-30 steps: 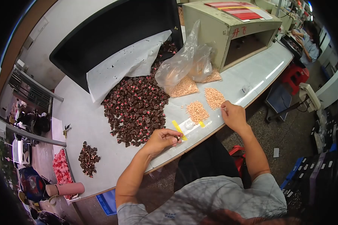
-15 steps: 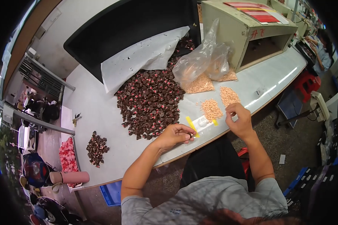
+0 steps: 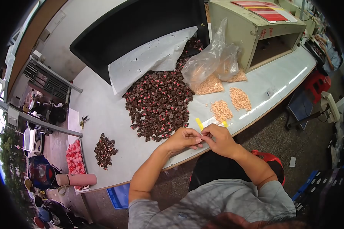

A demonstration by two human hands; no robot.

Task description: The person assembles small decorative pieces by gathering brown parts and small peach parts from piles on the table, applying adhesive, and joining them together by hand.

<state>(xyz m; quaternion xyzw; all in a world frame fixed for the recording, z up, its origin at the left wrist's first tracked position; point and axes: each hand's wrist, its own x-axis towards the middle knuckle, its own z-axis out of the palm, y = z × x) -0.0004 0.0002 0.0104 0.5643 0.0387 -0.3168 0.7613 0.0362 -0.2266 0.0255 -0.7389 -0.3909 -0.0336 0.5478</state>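
My left hand [image 3: 184, 139] is closed in a pinch over the table's front edge, around what looks like a small dark piece, mostly hidden by the fingers. Fingertip to fingertip with it, my right hand [image 3: 220, 140] is also pinched; whatever it holds is too small to make out. Just beyond the hands lie strips of yellow tape [image 3: 199, 123] and a pile of small pale-orange pieces [image 3: 221, 111]. A second pale-orange pile [image 3: 240, 99] sits to its right. A large heap of dark brown pieces with pink-red spots [image 3: 158, 103] spreads to the left.
Clear plastic bags of pale-orange pieces [image 3: 209, 84] stand before a beige metal box [image 3: 252, 42]. A black tray [image 3: 141, 30] with a white sheet [image 3: 149, 57] leans behind the heap. At left are a smaller dark pile [image 3: 105, 151], pink-red pieces [image 3: 75, 157] and a pink bottle [image 3: 77, 179].
My right hand has moved left from beside the pale-orange piles to meet my left hand, its fingers closing together. The left hand keeps its pinch. The view has shifted slightly.
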